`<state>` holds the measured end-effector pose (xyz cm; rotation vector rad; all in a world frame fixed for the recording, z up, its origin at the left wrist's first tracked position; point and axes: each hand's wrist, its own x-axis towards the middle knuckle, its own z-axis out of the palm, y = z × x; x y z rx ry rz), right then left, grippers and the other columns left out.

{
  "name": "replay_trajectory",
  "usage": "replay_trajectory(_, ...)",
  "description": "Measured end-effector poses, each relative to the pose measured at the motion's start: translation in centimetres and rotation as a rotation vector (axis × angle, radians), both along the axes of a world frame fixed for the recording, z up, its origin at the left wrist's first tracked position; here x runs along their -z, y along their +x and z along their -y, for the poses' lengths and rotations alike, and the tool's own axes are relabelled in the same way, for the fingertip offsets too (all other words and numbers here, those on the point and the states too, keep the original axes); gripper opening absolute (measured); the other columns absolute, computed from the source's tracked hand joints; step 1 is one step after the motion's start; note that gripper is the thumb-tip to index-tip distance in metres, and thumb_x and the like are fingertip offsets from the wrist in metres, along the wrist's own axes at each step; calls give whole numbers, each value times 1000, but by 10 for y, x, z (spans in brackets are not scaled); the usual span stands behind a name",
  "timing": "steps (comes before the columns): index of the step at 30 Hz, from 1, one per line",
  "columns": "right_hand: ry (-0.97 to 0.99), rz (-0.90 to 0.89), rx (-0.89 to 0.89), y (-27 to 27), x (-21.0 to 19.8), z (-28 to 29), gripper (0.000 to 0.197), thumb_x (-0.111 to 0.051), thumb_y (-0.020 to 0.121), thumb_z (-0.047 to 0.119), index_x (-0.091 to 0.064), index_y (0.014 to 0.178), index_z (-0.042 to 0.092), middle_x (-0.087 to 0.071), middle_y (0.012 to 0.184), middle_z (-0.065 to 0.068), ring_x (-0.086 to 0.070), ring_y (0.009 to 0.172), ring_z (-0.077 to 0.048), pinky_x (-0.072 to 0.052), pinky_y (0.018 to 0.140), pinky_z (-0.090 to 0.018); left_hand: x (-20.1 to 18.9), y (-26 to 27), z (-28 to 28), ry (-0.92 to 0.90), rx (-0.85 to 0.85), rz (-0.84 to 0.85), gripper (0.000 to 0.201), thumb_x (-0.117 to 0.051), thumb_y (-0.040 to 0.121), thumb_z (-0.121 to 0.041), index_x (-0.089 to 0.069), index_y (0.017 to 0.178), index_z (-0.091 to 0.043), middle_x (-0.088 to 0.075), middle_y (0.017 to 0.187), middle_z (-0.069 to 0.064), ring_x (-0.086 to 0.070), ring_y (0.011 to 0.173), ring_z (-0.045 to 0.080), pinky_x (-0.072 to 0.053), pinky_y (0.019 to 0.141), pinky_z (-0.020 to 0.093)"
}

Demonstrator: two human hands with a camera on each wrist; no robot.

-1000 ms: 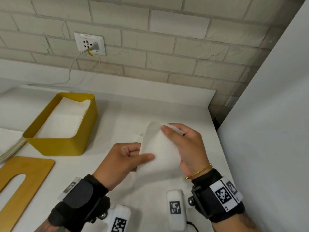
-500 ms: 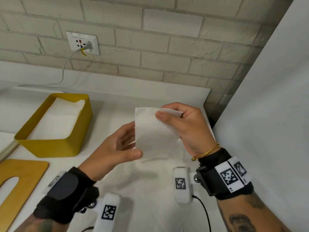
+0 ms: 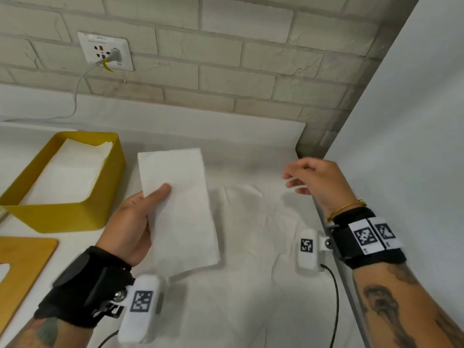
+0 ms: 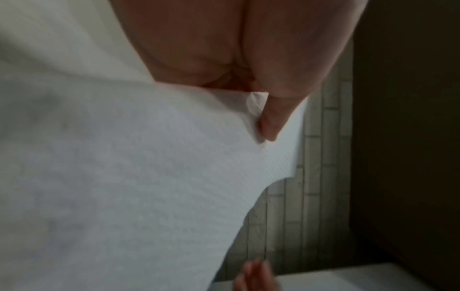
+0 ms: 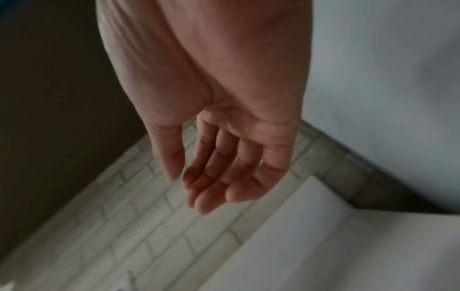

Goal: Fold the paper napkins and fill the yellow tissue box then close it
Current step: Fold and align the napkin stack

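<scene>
Holding a folded napkin (image 3: 179,209) at centre frame, the left hand (image 3: 130,222) pinches its near-left edge, thumb on top. At right, the right hand (image 3: 317,182) hangs empty, fingers loosely spread. Over at the left edge, the yellow tissue box (image 3: 57,217) sits uncovered with napkins inside; its wooden lid (image 3: 22,270) lies at lower left.

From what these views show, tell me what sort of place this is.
Probably an indoor workbench set up for recording, not a home kitchen: a white-covered table against a pale brick wall with a wall socket, and tracking markers on both wrists.
</scene>
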<state>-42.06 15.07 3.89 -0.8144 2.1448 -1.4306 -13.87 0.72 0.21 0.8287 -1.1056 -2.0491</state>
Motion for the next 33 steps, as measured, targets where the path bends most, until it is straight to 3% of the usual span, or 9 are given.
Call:
replay_trajectory(4,307,24,-64,0,34,-9,13,-73,91,27,-74,93,14,-78,94,-5,-72,75,-14,-52,64,-24,11,12,2,49,-10,39,24,-55,99,-21,-71,110,-7,-77,107,12,-76,91,21,-62,77,30)
replay_trajectory(8,546,-40,-142,15,54,4,34,-76,86,41,-75,89,7,-77,86,-7,-68,66,-14,-47,54,-20,20,17,2,59,-18,68,25,-57,99,-23,-72,110,-5,-77,107,14,-76,89,22,-63,71,28)
replay_trajectory(10,584,-66,-169,20,61,12,42,-77,83,43,-75,86,2,-77,84,-11,-65,64,-17,-54,62,-26,22,19,2,72,-17,69,29,-57,99,-23,-70,116,-4,-76,109,15,-76,92,23,-63,70,28)
replay_trajectory(13,565,-104,-222,25,69,22,31,-79,84,32,-75,88,2,-72,80,-11,-65,76,-22,-54,78,-32,23,22,2,85,-27,67,28,-56,100,-21,-70,115,-3,-77,105,14,-77,87,21,-61,64,26)
replay_trajectory(19,308,-144,-165,23,51,28,14,-75,86,23,-71,84,10,-62,76,-4,-61,77,-21,-51,75,-32,22,30,7,58,-58,91,26,-58,98,-23,-71,113,-7,-76,109,13,-76,90,22,-62,74,31)
replay_trajectory(22,57,37,-190,27,28,24,14,-70,91,15,-66,78,17,-66,78,-3,-65,79,-21,-56,76,-38,21,30,8,44,-71,98,25,-58,97,-24,-71,112,-9,-76,111,12,-76,92,22,-59,79,34)
replay_trajectory(25,-207,224,-235,35,-2,23,20,-60,96,4,-60,79,16,-68,73,2,-63,69,-14,-49,61,-26,18,27,9,22,-81,95,25,-61,94,-25,-72,109,-9,-77,108,12,-76,91,22,-62,75,31)
replay_trajectory(28,-382,316,-262,40,-30,24,25,-53,99,5,-57,77,18,-64,70,2,-60,66,-13,-46,57,-24,15,21,9,5,-80,95,23,-61,94,-24,-73,107,-9,-77,108,13,-76,90,22,-58,79,36)
replay_trajectory(33,-583,514,-311,51,-50,27,11,-56,94,23,-58,99,14,-64,105,-11,-63,102,-27,-53,90,-40,13,14,-1,4,-60,96,22,-54,101,-21,-72,110,-13,-78,106,9,-76,89,21,-54,81,40)
